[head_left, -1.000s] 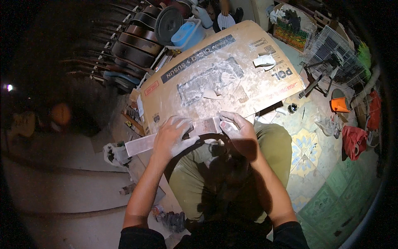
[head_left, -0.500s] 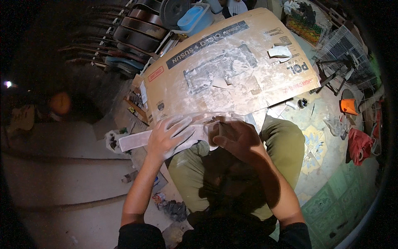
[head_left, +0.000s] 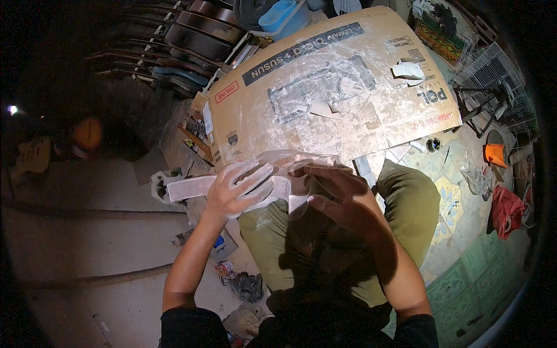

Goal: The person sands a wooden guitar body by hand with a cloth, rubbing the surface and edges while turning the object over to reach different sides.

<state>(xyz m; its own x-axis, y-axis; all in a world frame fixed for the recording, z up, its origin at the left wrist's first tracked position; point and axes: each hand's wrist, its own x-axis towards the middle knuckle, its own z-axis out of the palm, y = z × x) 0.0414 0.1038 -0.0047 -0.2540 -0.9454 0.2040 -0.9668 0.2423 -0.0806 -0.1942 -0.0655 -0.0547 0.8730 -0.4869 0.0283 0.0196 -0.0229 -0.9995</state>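
Observation:
My left hand (head_left: 235, 191) curls over a long, pale, dust-covered workpiece (head_left: 191, 185), whose straight narrow arm sticks out to the left above my lap. The piece widens into an irregular, curved part under my hands. My right hand (head_left: 342, 197) is bent round that part's right side; its fingers are in deep shadow, so whether they also hold something small cannot be made out. Ahead lies a large dusty cardboard sheet (head_left: 243, 116), with a cut scrap (head_left: 322, 109) in its middle and a crumpled white piece (head_left: 407, 71) at the right.
Guitar-like instruments (head_left: 203, 35) stand in a row at upper left, beside blue plastic tubs (head_left: 275, 16). To the right are a wire cage (head_left: 481, 69), a black stand (head_left: 473, 104), an orange object (head_left: 495, 154) and a red bag (head_left: 505, 211). My knees (head_left: 409, 203) flank the work.
The cardboard and surroundings sit further right and higher in the view. My right hand has turned inward over the workpiece, whose curved top edge now shows higher above my fingers.

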